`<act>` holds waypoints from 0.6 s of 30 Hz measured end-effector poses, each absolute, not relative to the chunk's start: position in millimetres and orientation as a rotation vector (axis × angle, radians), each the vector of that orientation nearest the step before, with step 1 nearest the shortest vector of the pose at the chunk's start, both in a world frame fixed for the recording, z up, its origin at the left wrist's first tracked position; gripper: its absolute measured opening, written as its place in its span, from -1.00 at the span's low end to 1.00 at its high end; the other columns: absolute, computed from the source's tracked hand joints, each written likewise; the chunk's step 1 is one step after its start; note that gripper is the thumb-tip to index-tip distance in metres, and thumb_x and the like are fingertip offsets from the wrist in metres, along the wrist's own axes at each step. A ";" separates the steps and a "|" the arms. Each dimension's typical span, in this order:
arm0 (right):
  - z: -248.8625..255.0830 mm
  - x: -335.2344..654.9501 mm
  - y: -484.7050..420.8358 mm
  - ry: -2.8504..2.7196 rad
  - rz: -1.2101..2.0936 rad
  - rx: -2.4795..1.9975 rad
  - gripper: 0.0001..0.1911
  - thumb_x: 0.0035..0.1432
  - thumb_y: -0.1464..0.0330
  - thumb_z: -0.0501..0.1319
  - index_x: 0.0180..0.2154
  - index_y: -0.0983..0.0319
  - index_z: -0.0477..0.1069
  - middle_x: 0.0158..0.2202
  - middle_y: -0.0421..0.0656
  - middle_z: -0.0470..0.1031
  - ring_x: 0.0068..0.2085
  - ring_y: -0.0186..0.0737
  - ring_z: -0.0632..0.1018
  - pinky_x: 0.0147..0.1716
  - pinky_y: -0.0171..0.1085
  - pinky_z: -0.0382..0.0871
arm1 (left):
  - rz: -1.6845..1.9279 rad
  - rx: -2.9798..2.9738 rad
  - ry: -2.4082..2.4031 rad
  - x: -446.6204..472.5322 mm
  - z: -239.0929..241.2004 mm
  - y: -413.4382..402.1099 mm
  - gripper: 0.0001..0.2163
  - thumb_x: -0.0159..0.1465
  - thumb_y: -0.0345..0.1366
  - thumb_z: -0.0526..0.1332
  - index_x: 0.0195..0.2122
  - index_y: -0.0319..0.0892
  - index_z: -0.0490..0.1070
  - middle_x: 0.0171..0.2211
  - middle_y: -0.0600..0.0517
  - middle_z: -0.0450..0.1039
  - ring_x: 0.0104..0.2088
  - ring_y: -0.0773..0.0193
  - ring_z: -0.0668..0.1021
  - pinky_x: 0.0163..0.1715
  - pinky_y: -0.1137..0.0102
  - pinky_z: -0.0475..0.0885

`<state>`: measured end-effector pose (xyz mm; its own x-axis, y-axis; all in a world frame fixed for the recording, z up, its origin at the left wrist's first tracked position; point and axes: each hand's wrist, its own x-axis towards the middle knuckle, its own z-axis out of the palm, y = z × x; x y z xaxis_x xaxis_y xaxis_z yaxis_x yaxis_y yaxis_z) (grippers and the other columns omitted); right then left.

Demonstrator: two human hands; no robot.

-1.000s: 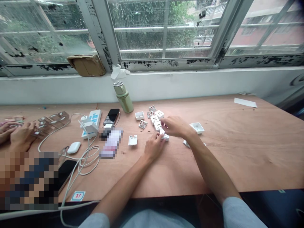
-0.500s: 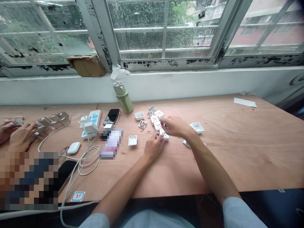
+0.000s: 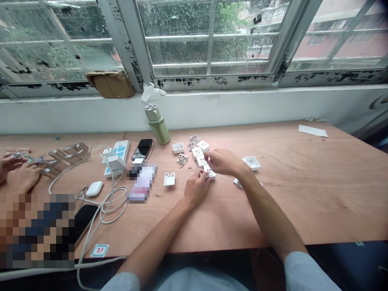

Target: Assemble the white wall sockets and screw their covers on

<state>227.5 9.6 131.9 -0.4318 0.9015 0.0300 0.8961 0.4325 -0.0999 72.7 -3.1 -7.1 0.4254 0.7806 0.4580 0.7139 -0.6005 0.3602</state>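
My left hand grips the nearest white wall socket at its left side, with thumb and fingers against it. Just above that socket is my right hand, its fingers curled in a pinch; whatever they hold, if anything, is hidden. Behind the gripped socket, more white sockets form a slanting row. Loose socket inserts with reddish metal parts lie to the left. An open white box and a white cover plate are nearby. To the right of my right hand sits another open white box.
A green thermos stands toward the wall. Leftward are a phone, a power strip, looped white cables and an earphone case. A co-worker's hands work beside brown clear pieces at far left.
My hands and the sockets look unmoved. At far left, the co-worker's nearer hand has drawn back leftward from the brown pieces, and small coloured items now show by it.
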 end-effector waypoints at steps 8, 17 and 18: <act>133.1 228.9 8.4 -2.620 0.135 -1.594 -0.79 0.19 0.47 0.03 -0.19 0.21 0.38 -0.35 -0.12 0.50 -0.35 -0.25 0.41 -0.47 -0.29 0.00 | 0.908 2.553 1.358 73.0 -8.4 -3.0 -0.86 0.36 -0.23 0.11 -0.13 -0.10 0.40 -0.15 0.01 0.42 -0.29 0.31 0.50 -0.48 0.48 0.30; 134.2 230.4 7.6 -2.626 0.218 -1.586 -0.78 0.10 0.51 0.08 -0.19 0.21 0.36 -0.27 -0.13 0.51 -0.29 -0.25 0.43 -0.44 -0.32 0.05 | 0.854 2.537 1.381 73.3 -4.8 -4.0 -0.86 0.37 -0.23 0.11 -0.14 -0.09 0.41 -0.15 0.01 0.42 -0.25 0.29 0.51 -0.43 0.48 0.32; 134.5 230.1 7.5 -2.618 0.211 -1.592 -0.79 0.10 0.51 0.08 -0.21 0.21 0.35 -0.27 -0.13 0.50 -0.30 -0.25 0.43 -0.45 -0.32 0.05 | 0.849 2.531 1.381 73.3 -4.2 -4.2 -0.86 0.37 -0.23 0.11 -0.14 -0.09 0.41 -0.15 0.01 0.42 -0.25 0.29 0.51 -0.43 0.48 0.32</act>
<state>230.1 7.5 134.5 -0.4607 0.8875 -0.0111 0.8778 0.4538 -0.1534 73.3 -4.2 -4.2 0.4209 0.8087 0.4110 0.7320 -0.5703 0.3726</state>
